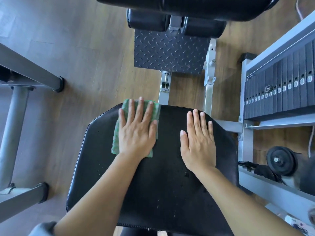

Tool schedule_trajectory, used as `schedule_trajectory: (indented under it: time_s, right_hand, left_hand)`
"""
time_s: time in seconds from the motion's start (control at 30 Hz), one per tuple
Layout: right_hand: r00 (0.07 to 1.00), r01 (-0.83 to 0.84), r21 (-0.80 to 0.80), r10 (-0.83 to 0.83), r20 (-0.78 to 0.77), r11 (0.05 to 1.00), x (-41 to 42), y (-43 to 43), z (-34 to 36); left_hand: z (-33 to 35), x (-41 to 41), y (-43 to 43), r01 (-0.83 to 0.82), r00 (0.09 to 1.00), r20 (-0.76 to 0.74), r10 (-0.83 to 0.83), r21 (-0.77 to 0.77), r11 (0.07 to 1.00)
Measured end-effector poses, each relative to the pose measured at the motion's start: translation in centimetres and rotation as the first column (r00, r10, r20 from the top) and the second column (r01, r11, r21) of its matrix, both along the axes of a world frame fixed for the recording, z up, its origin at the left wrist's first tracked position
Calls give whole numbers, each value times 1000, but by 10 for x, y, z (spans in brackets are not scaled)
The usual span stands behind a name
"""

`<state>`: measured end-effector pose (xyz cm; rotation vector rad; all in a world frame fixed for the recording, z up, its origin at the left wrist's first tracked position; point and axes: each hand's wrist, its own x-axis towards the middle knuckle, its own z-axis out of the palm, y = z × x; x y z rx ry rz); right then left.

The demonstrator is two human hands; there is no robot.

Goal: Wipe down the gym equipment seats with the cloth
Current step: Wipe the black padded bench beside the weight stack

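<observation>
- Head camera, looking straight down: I see both bare hands flat on a black padded seat (pixel 153 193), with wooden floor (pixel 85 57) around it.
- My left hand (pixel 136 133) lies palm down on a green cloth (pixel 157 111), fingers straight and spread, pressing it rather than gripping it.
- That cloth sits folded on the seat's far left corner. Its top edge reaches just over the seat's far rim, and green shows past the fingertips and along both sides of the hand.
- My right hand (pixel 198 143) rests palm down on the bare upholstery toward the far right of the seat, fingers straight and close together, holding nothing. It is well apart from the cloth.
- Small water droplets (pixel 186 174) glisten on the seat near the right wrist.
- Beyond the seat stands a dark checker-plate foot plate (pixel 170 53), with black roller pads (pixel 148 19) above it.
- A weight stack (pixel 281 92) in a grey frame stands to the right, with a black pulley (pixel 279 160) below it.
- Grey steel tubing (pixel 17 108) from another machine crosses the left edge.
</observation>
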<state>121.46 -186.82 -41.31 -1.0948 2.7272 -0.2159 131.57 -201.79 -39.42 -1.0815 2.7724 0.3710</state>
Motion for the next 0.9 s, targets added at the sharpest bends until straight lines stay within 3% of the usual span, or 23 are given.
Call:
schedule_trajectory:
  time_s: [0.17,0.23,0.37,0.43,0.57,0.63,0.77,0.83,0.9]
  right_hand:
    - [1000,-9,7,9,2,1000,-1,0,0]
    - [1000,-6,10,6,3,1000,-1,0,0]
    - [1000,-5,15,5,5,1000,-1,0,0]
    - [1000,-8,13,8,-1,1000,-1,-1,1]
    - [1000,-9,8,9,4,1000,-1,-1,2]
    - [1000,-3,14,3,-1,1000,-1,-1,1]
    - [1000,-7,5,7,-2,1000,-1,0,-1]
    - [1000,-1,6,1,-1,1000,-1,0,0]
    - [1000,0,13,0,2,1000,-1,-1,2]
  left_hand:
    - [2,32,25,251,964,-94,-249,0,968]
    - [0,32,16,196,976,-91,-197,-18,980]
    - [-3,-1,10,-146,989,-16,146,-8,989]
    - [-1,-6,17,-77,997,-23,77,8,997]
    - [6,34,19,291,955,-73,-289,21,957]
    - [6,50,3,258,964,-62,-257,0,966]
    - [1,17,-13,-88,996,6,88,-25,996]
    - [0,-4,-2,-45,999,-26,44,-13,999]
    - [-1,-2,8,142,988,-61,-142,-9,990]
